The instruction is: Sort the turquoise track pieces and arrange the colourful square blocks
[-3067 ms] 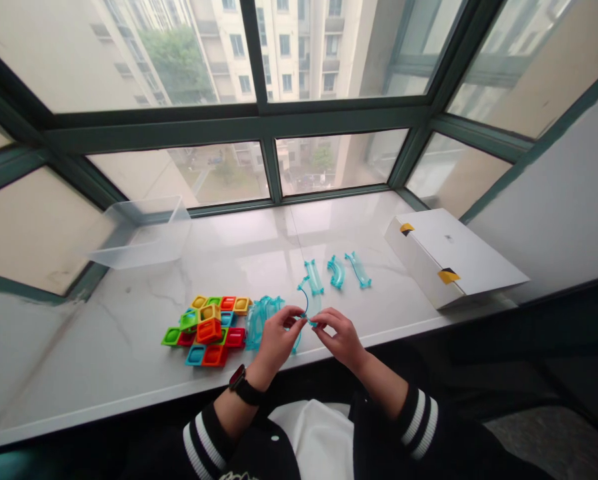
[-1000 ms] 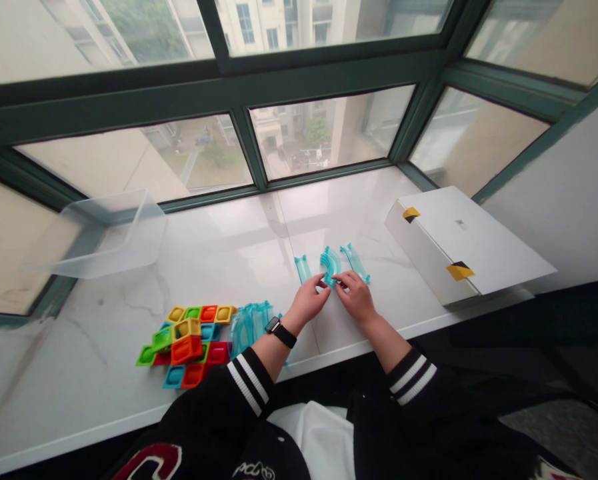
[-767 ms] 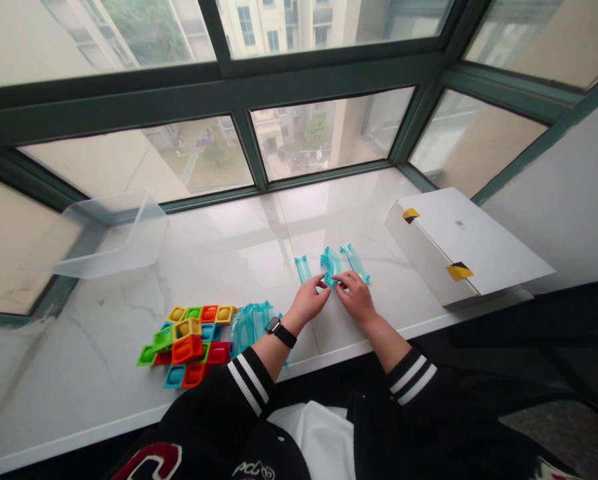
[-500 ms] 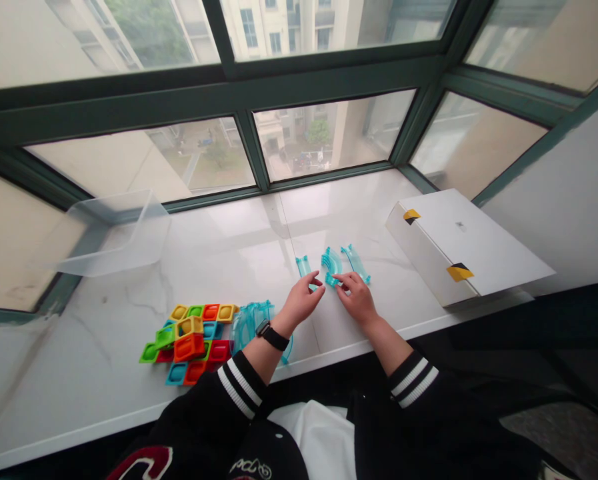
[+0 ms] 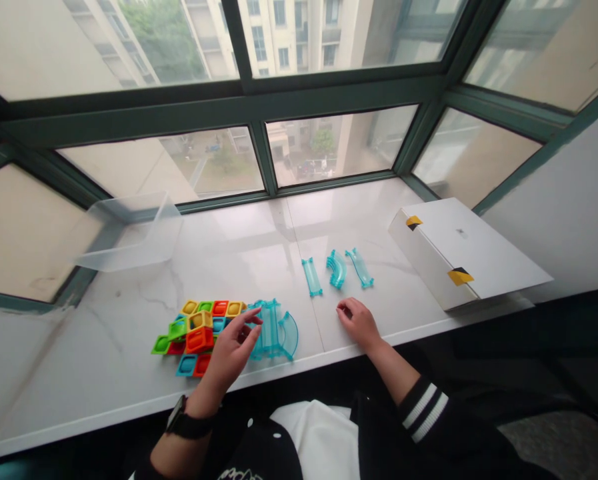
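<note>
My left hand [image 5: 233, 343], wearing a dark watch, hovers with fingers apart at the border between the colourful blocks [image 5: 199, 340] and the clear blue track pieces [image 5: 269, 333]. It holds nothing that I can see. Beyond my right hand [image 5: 357, 322], a straight blue track piece [image 5: 311, 277], a curved blue track piece [image 5: 336, 270] and a sloped blue track piece [image 5: 360, 268] lie side by side, apart from one another. My right hand rests on the white surface with its fingers curled in; nothing shows in it.
A clear plastic bin [image 5: 133, 233] stands at the back left by the window. To the right is a white box [image 5: 471, 247] with yellow-and-black tape on its edge. The white counter [image 5: 229, 253] ends at a front edge close to my body.
My left hand has moved left and toward me, over to the blocks and track pieces. My right hand has drawn back from the curved piece, which now lies free in the row.
</note>
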### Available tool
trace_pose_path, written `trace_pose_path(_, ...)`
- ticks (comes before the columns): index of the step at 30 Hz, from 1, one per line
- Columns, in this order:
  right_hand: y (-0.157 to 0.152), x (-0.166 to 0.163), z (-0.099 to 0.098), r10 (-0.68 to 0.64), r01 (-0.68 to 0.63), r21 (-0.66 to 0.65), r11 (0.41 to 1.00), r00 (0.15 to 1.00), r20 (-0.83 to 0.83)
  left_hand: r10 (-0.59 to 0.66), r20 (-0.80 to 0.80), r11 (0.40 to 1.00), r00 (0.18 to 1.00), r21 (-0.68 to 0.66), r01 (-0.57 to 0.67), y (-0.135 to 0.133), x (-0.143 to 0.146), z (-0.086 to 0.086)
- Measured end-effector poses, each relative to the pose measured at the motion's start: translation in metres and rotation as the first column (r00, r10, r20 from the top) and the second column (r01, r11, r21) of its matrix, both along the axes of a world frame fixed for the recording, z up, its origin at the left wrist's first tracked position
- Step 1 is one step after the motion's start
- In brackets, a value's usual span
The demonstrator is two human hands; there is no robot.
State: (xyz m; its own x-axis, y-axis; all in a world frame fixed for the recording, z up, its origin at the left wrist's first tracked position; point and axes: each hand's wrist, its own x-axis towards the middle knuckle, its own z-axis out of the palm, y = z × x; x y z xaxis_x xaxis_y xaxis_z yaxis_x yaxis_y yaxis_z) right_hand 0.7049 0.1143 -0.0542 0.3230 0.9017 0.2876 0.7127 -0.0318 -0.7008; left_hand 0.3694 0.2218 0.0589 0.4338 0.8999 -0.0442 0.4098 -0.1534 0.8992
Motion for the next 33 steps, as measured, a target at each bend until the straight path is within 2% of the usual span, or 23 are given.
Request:
trace_pose_path(4, 0.001, -0.010, -0.001, 0.010, -0.009, -0.011, 1.000, 0.996, 0.091, 0.134, 0.055, 0.990, 0.989, -0.058, -0.131, -0.012, -0.030, -0.004)
trace_pose_path(10, -0.006, -0.042, 0.003, 0.112, -0.103, -0.069, 0.992, 0.986, 0.128, 0.171, 0.051, 0.985, 0.984, -0.026, -0.170, -0.018, -0.043, -0.007)
trace_pose_path(14, -0.012, -0.063, 0.005, 0.178, -0.170, -0.084, 0.982, 0.979, 0.095, 0.074, -0.101, 0.994, 0.992, 0.088, -0.065, -0.020, -0.043, -0.007)
trace_pose_path(19, -0.013, -0.077, 0.009, 0.234, -0.233, -0.065, 0.970, 0.972, 0.020, -0.025, -0.303, 0.969, 0.953, 0.228, 0.098, -0.033, -0.040, -0.013)
trace_pose_path(23, -0.013, -0.086, 0.013, 0.307, -0.308, -0.025, 0.951, 0.951, -0.033, -0.066, -0.497, 0.958, 0.865, 0.210, 0.194, -0.047, -0.033, -0.021)
trace_pose_path(26, -0.013, -0.094, 0.013, 0.334, -0.335, -0.007, 0.942, 0.942, -0.024, -0.053, -0.622, 0.950, 0.781, 0.209, 0.231, -0.055, -0.025, -0.025)
trace_pose_path(33, -0.005, -0.108, 0.009, 0.331, -0.333, 0.037, 0.942, 0.942, 0.047, -0.031, -0.738, 0.948, 0.674, 0.192, 0.254, -0.057, -0.020, -0.032)
